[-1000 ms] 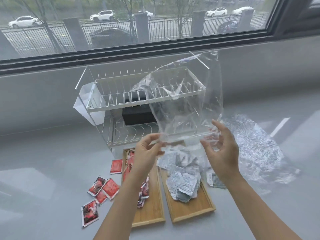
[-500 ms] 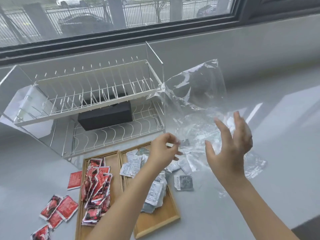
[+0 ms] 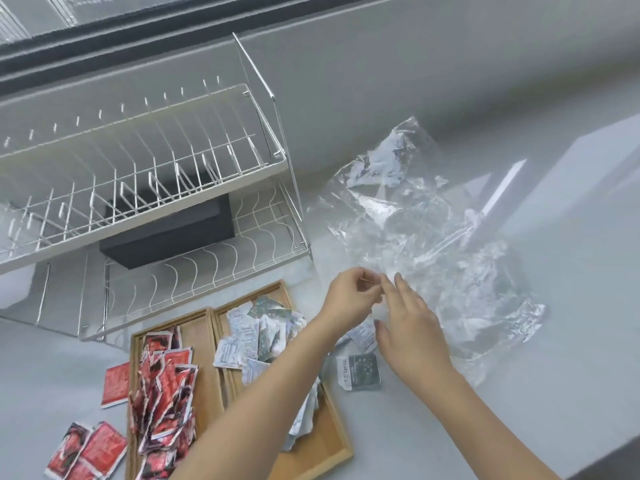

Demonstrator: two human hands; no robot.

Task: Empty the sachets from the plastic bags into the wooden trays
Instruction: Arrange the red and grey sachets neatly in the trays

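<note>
Two wooden trays lie side by side on the grey counter. The left tray (image 3: 205,344) holds a heap of red sachets (image 3: 162,393). The right tray (image 3: 329,441) holds silver-grey sachets (image 3: 252,337), partly hidden by my left forearm. Two clear plastic bags (image 3: 426,230) lie crumpled and flat on the counter to the right. My left hand (image 3: 348,294) hovers at the bags' near edge, fingers pinched together with nothing visible between them. My right hand (image 3: 412,327) is just beside it, fingers spread, holding nothing.
Loose red sachets (image 3: 86,452) lie on the counter left of the trays. One grey sachet (image 3: 360,370) lies right of the trays. A white wire dish rack (image 3: 156,168) with a black box (image 3: 166,230) under it stands behind. The counter edge (image 3: 609,452) is at the lower right.
The bag I held up over the right tray has left my hands and now lies on the counter at the right. Both hands have dropped low and come close together.
</note>
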